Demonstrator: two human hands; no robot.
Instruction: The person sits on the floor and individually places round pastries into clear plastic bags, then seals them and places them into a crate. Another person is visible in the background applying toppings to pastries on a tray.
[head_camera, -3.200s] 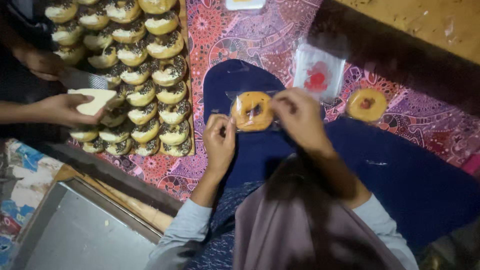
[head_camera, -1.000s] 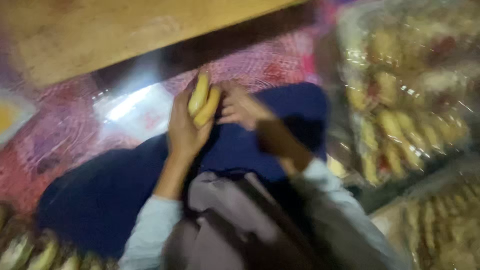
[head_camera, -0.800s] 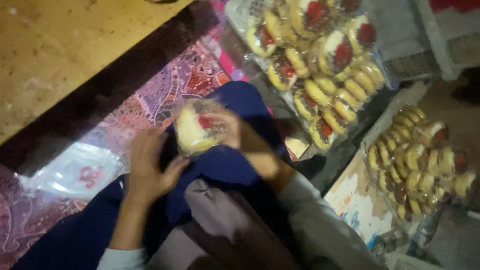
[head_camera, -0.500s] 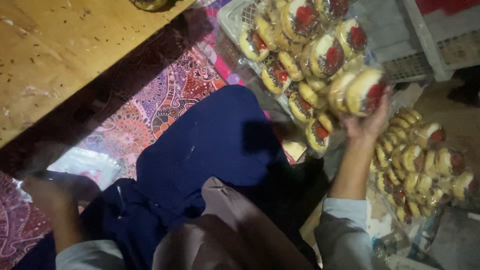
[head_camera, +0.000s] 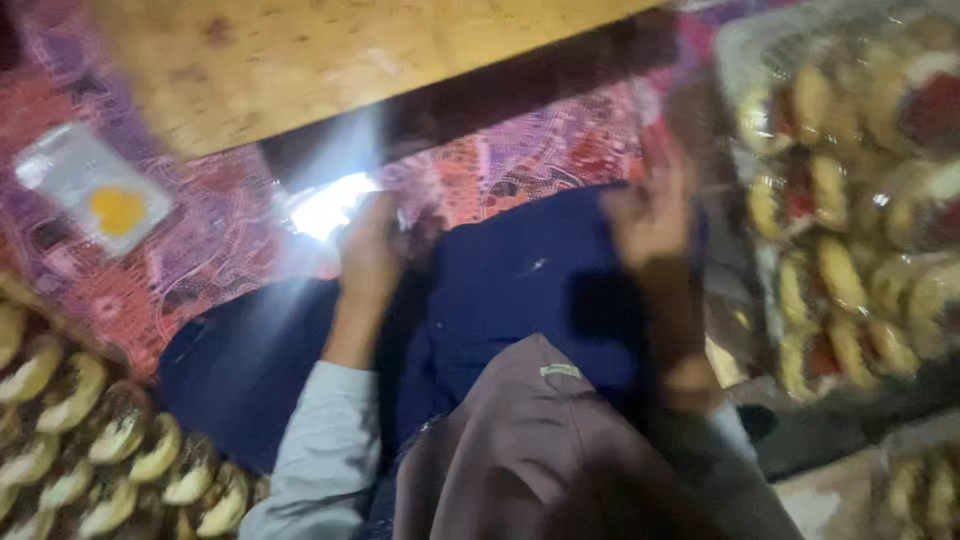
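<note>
Clear plastic bags (head_camera: 325, 210) lie under the left hand (head_camera: 372, 250), whose fingers curl onto the glossy stack.
Thin, light and slippery by my judgement; best pinched at one edge. Right hand (head_camera: 650, 210) is blurred, so its fingers I cannot tell, near the wrapped donuts (head_camera: 850, 210), over the patterned mat (head_camera: 520, 160) and wooden board (head_camera: 320, 60).

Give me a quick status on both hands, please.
Left hand on clear plastic bags on the mat. Right hand empty, open, beside tray of bagged doughnuts. Picture blurred.
</note>
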